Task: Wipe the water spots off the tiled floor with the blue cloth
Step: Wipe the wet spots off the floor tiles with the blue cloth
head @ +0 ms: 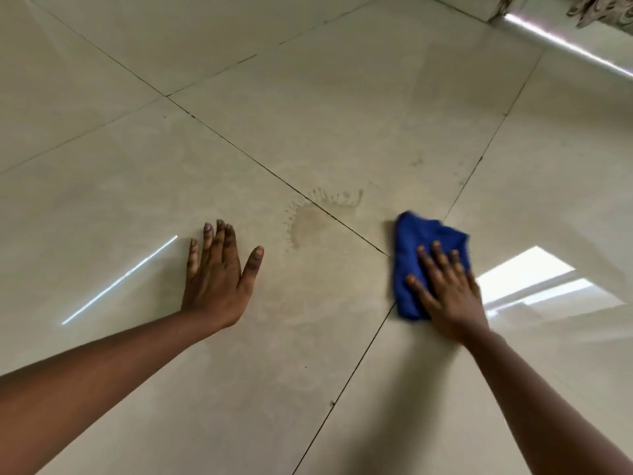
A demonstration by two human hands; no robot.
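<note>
A crumpled blue cloth (419, 241) lies on the glossy beige tiled floor (308, 97), right of centre. My right hand (445, 289) presses flat on the cloth's near right part, fingers spread over it. A brownish water spot (310, 224) with splash marks sits across a grout line, between my two hands and left of the cloth. Smaller faint spots (417, 162) lie farther back. My left hand (219, 269) rests flat on the bare tile left of the spot, fingers apart and holding nothing.
Dark grout lines (239, 150) cross the floor diagonally. A shiny metal rail (565, 46) and patterned fabric (596, 8) sit at the far right corner. Bright light reflections (527, 279) glare on the tile right of the cloth.
</note>
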